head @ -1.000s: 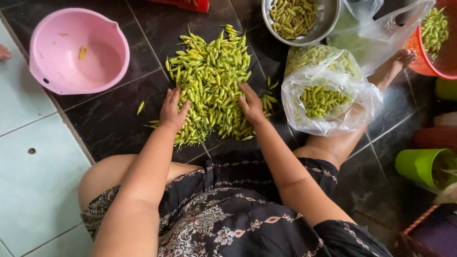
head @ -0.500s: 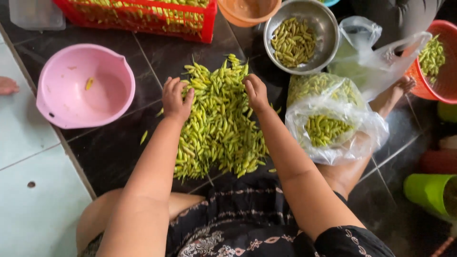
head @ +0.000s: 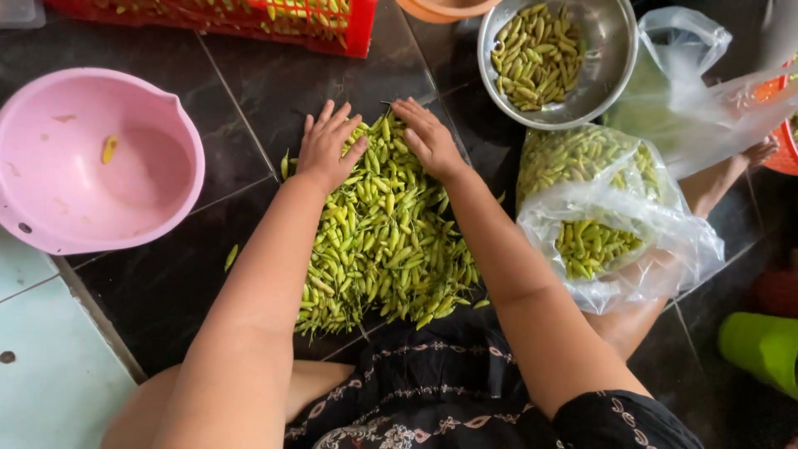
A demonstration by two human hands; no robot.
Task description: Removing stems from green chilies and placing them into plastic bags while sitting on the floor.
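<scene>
In the middle of the frame, on the dark tiled floor [head: 249,91], a heap of small green chillies [head: 386,241]. Left hand [head: 328,150] flat on the upper left edge of the heap, fingers spread and open, gripping nothing. Right hand [head: 428,137] flat on the upper right edge of the heap, fingers stretched out and open too, thumb pointing inward, just beside the left hand. Both forearms reaching up from the bottom of the frame over a dark patterned skirt [head: 432,391].

At the left, a pink plastic bowl [head: 50,208] with one yellowish chilli [head: 109,150] inside, well apart from the heap. At the top right, a metal bowl [head: 611,58] holding stemless chillies. Below it, right of the heap, a clear plastic bag [head: 648,224] part full of chillies, resting against a bare leg. Along the top edge, a red crate [head: 362,29]. In the lower right corner, a green cup [head: 761,349] on its side. One stray chilli [head: 231,257] on the floor left of the heap.
</scene>
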